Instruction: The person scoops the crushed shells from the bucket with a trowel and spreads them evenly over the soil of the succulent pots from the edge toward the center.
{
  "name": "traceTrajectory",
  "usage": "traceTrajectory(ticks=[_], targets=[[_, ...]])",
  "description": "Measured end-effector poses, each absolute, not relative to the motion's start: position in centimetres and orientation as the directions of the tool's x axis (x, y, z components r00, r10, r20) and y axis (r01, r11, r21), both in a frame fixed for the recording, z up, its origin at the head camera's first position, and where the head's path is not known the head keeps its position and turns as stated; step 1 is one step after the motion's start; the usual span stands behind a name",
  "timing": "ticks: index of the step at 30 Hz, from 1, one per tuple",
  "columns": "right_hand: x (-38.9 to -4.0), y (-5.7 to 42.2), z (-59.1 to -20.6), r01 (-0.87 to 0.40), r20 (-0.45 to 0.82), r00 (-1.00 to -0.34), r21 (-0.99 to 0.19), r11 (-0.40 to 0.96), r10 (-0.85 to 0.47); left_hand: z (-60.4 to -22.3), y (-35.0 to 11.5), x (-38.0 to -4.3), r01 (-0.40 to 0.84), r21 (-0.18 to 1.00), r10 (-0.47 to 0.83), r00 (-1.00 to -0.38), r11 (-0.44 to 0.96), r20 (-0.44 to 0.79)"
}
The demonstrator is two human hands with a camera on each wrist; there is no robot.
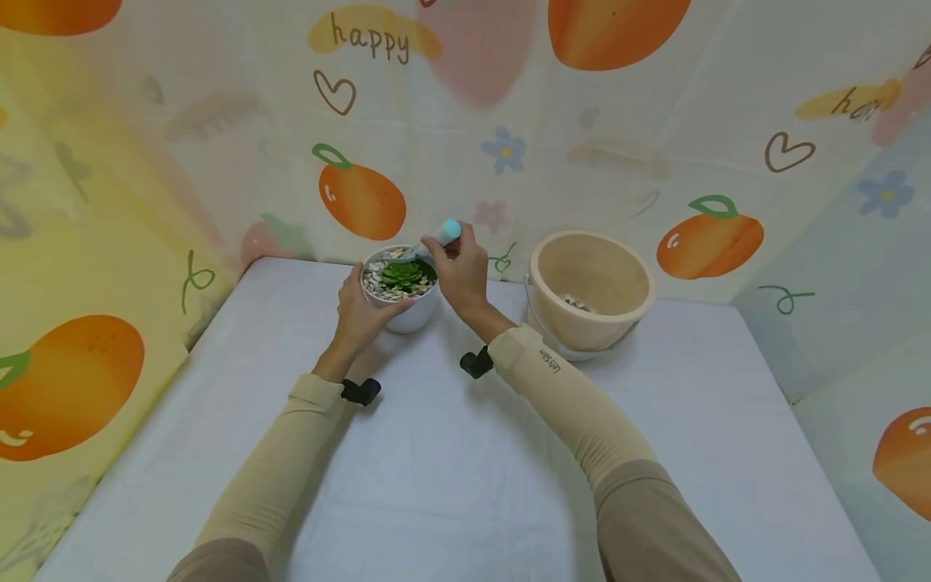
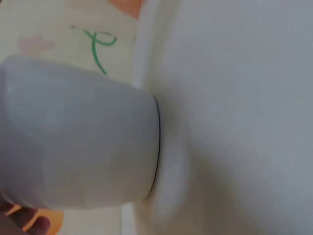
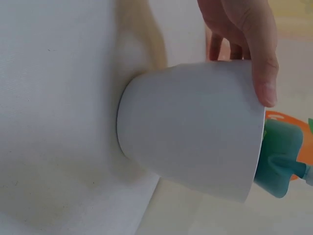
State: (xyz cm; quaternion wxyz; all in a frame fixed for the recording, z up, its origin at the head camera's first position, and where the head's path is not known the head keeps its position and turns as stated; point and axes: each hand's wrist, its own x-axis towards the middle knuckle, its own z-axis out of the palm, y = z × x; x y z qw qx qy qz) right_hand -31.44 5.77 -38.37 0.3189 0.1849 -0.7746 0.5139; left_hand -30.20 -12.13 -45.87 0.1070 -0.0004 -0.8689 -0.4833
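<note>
Near the back of the table a white flowerpot (image 1: 411, 318) stands upright. It holds a green succulent (image 1: 402, 276) ringed by pale pebbles (image 1: 377, 284). My left hand (image 1: 361, 314) grips the pot's side, its thumb lying along the rim; the right wrist view shows the same hand (image 3: 242, 27) on the pot (image 3: 190, 127). My right hand (image 1: 467, 273) holds a small trowel (image 1: 440, 238) by its pale handle with a light blue end. In the right wrist view, the trowel's teal blade (image 3: 281, 154) is at the pot's mouth, partly hidden by the rim.
A larger beige pot (image 1: 538, 275) stands to the right, with a few pebbles (image 1: 577, 303) at its bottom and a thin handle at its side. White cloth (image 1: 436, 485) covers the table. Behind it hangs a fruit-printed curtain (image 1: 451, 145).
</note>
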Motion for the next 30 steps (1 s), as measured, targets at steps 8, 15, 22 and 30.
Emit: traceTrajectory(ticks=[8,15,22,30], targets=[[-31.3,5.8,-37.8,-0.637,0.701,-0.712,-0.662,0.396,0.027,-46.3,-13.9,-31.5,0.13,0.89,0.044,-0.991,0.437,0.123],[-31.4,5.9,-37.2,-0.654,0.726,-0.687,-0.636,0.408,0.03,-46.3,-13.4,-31.5,0.143,0.883,0.004,-0.987,0.447,0.158],[-31.4,5.7,-36.5,-0.678,0.742,-0.67,-0.624,0.389,0.023,-46.3,-12.9,-31.1,0.132,0.87,-0.037,-0.985,0.475,0.169],[-31.3,5.8,-35.7,-0.681,0.742,-0.67,-0.635,0.364,0.042,-46.1,-12.9,-30.9,0.139,0.873,-0.034,-0.984,0.468,0.175]])
